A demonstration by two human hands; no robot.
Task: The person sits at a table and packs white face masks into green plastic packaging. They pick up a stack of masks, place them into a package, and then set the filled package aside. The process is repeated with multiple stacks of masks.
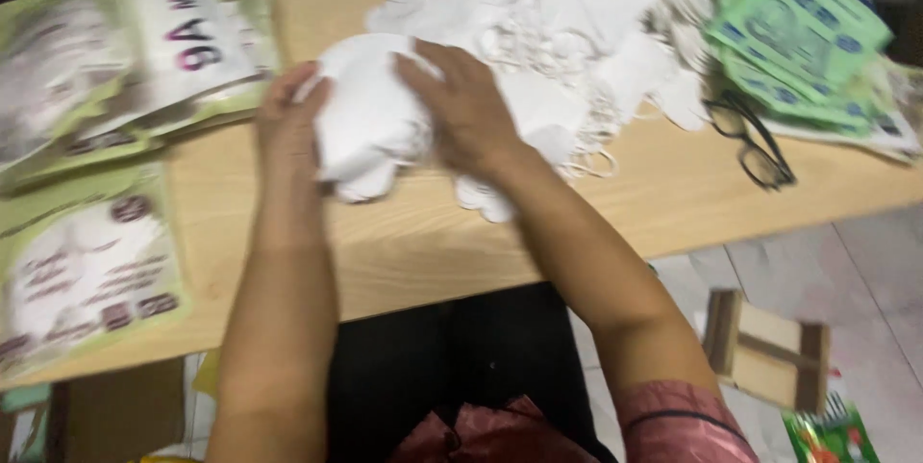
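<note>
Wooden surface (423,251) is carrying a heap of white masks (567,30) — the left hand (286,122) and right hand (461,107) are pressing a small mask stack (370,122) between them near the front edge, each grip closed on it. Black glasses (755,141) are lying beside green packets (798,35).

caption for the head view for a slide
Both hands, left hand and right hand, hold a stack of white masks over a wooden table.

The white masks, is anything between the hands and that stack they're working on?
Nothing visible. The left hand and right hand already press on either side of the stack of white masks. The loose mask pile lies behind it, the glasses off to the right.
</note>
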